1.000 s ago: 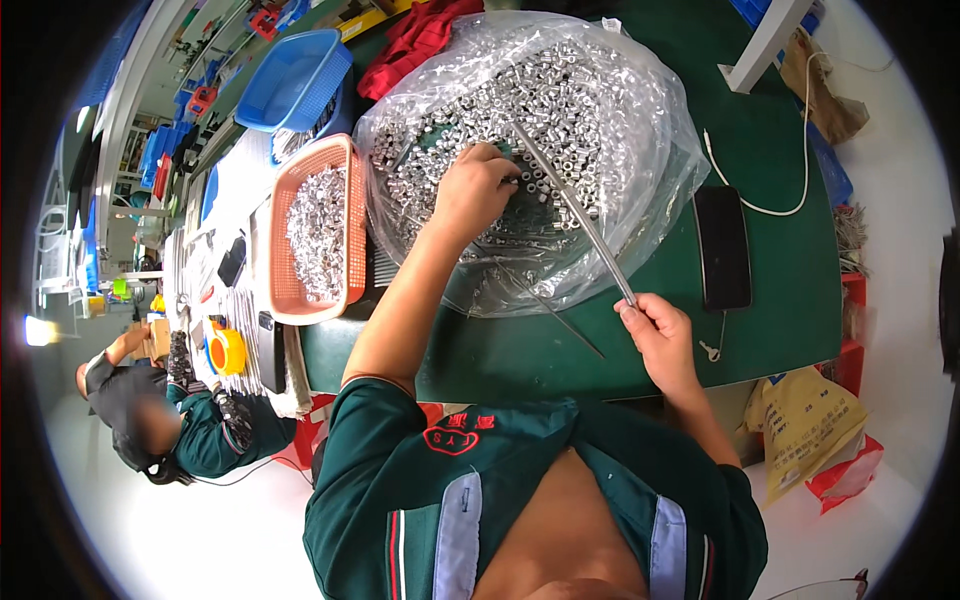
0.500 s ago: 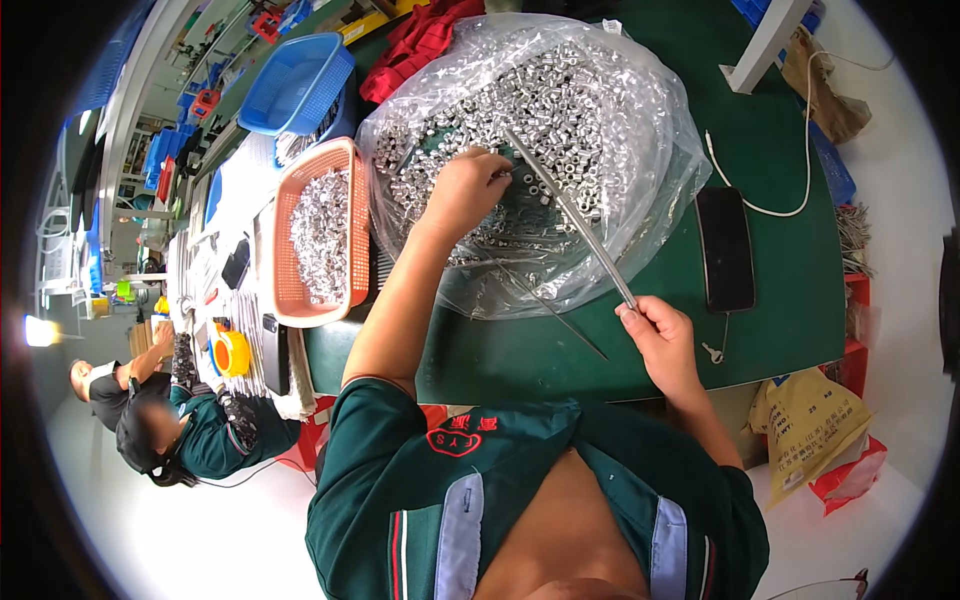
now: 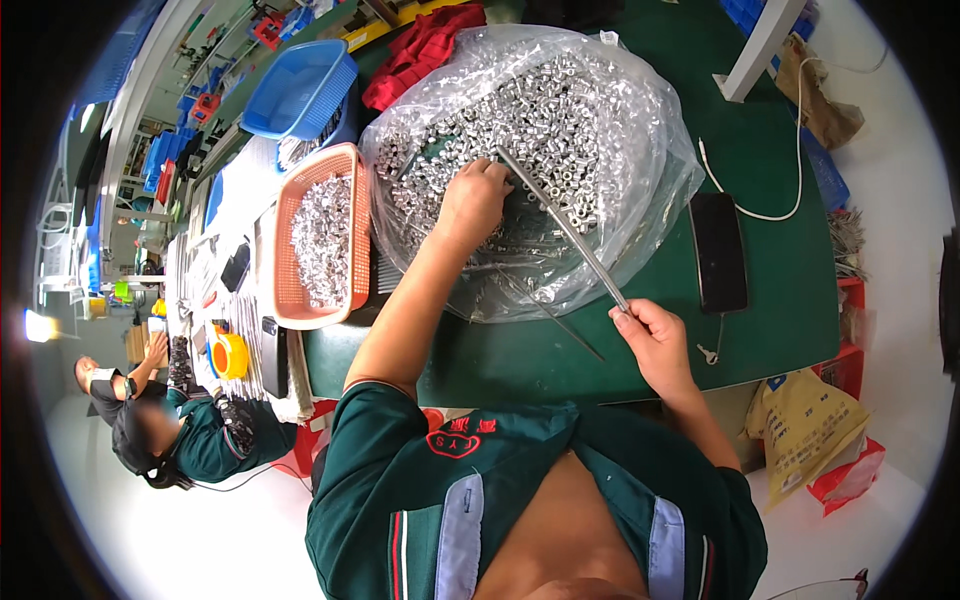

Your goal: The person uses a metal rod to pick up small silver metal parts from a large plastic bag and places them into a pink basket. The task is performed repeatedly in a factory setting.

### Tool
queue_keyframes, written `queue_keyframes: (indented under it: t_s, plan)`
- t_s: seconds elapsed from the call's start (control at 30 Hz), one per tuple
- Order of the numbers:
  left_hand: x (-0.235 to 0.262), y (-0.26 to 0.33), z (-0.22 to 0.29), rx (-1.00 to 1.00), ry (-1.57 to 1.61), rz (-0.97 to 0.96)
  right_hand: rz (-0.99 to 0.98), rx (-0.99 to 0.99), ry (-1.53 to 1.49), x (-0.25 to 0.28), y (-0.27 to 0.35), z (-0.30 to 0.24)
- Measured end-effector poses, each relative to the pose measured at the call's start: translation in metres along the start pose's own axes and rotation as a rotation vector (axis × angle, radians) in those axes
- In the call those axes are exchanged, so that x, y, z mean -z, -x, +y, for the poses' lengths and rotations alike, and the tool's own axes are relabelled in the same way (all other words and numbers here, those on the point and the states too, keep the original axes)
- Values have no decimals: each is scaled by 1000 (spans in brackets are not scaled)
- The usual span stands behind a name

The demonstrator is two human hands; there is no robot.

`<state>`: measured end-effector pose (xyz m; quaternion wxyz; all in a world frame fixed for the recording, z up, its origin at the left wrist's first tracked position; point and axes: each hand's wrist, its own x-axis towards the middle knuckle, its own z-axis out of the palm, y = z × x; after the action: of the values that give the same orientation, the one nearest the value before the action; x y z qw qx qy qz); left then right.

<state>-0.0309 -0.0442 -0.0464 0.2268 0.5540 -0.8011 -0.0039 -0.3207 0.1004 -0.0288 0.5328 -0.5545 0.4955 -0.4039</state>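
My right hand (image 3: 655, 345) is closed round the near end of a long, thin silver metal rod (image 3: 565, 229). The rod slants up and left over a clear plastic bag (image 3: 655, 235) that lies spread open on the green table. Small silver metal sleeves (image 3: 575, 100) fill much of the bag. My left hand (image 3: 475, 207) is over the bag, its curled fingertips close beside the rod's far end. What those fingers hold, if anything, is hidden. A second thin rod (image 3: 553, 318) lies across the bag's near edge.
Left of the bag stands an orange basket (image 3: 362, 235) of small silver pieces, with a blue basket (image 3: 300, 90) behind it. A red cloth (image 3: 420, 52) lies at the back. On the right are a black phone (image 3: 718, 252) and a white cable (image 3: 797, 165). Two people sit far left.
The rod's far end has come slightly nearer and to the left. My left hand has turned, and its fingertips are now nearer the rod's tip. My right hand keeps its grip.
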Motion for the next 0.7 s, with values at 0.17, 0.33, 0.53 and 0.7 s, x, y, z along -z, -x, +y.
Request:
queue_keyframes:
  t_s: [0.17,0.33,0.53,0.7]
  plan:
    - [32,1,-14,550,1014,-57,-33,-39,6,2,-1,-3]
    - [59,20,-18,513,1817,-57,-110,-6,71,3,-2,2]
    - [73,33,-21,446,1772,-186,-167,-38,98,5,-2,-4]
    - [92,37,-25,484,1656,-273,-156,64,171,6,0,-3]
